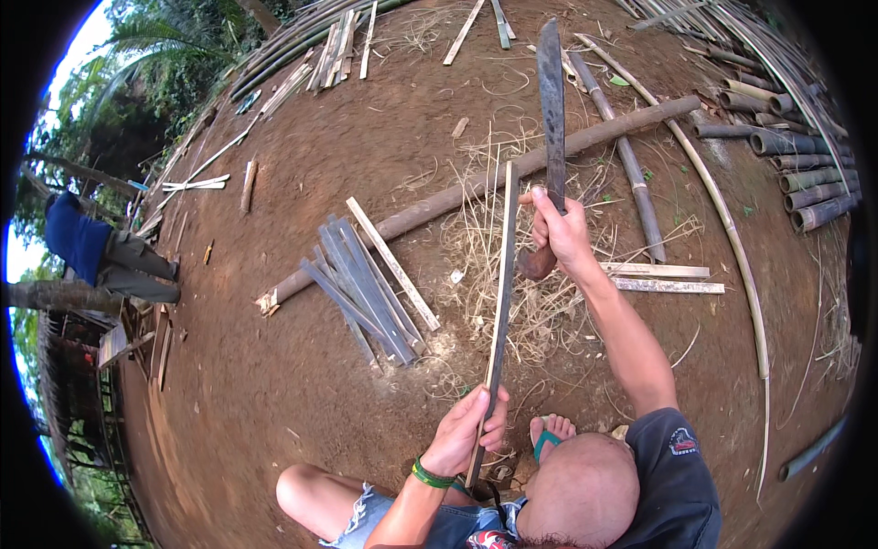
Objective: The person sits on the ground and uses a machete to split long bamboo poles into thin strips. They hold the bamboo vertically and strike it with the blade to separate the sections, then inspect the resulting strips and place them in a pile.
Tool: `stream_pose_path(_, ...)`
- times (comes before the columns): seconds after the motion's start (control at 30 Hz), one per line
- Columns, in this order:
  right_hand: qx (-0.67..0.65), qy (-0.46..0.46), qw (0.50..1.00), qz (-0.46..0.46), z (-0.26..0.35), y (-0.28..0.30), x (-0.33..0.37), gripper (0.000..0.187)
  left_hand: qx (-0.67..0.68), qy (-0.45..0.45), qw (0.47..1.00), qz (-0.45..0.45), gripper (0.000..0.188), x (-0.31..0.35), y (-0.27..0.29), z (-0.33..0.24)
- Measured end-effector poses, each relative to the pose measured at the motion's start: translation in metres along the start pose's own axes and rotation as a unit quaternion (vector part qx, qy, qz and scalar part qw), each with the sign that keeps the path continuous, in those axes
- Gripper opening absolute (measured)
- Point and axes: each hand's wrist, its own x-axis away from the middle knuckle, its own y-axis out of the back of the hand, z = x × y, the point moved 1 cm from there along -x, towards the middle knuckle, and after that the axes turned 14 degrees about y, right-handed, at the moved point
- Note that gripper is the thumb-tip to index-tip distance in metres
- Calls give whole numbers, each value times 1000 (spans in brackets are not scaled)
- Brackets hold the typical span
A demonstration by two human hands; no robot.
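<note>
My left hand (465,432), with a green band at the wrist, is closed around the lower part of a long split bamboo strip (502,293). The strip stands tilted, dark on one side and pale on the other. In my right hand (564,236) is a machete (552,101), its dark blade pointing away from me and its curved brown handle showing below the fist. The strip's upper end is close to the right hand; whether they touch, I cannot tell. Pale shavings (526,325) lie on the ground under both. Left of them is a pile of dark bamboo strips (361,288).
A long wooden pole (425,210) lies diagonally across the ground. To the right are two pale split pieces (668,285), a thin bamboo pole (727,229) and stacked bamboo tubes (814,183). At the far left a person in blue (78,238) bends over.
</note>
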Motion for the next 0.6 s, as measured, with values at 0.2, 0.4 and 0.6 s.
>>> stream_pose_path(0.2,317,129,922,178,-2,8,57,26,-118,-105,971,-179,14,-10,-3,-20)
stream_pose_path(0.4,368,227,833,345,-4,-16,130,17,-54,-125,967,-216,26,-12,-15,-30)
stream_pose_path(0.6,399,267,807,343,-20,-12,112,11,-151,-98,967,-183,23,10,-19,-20)
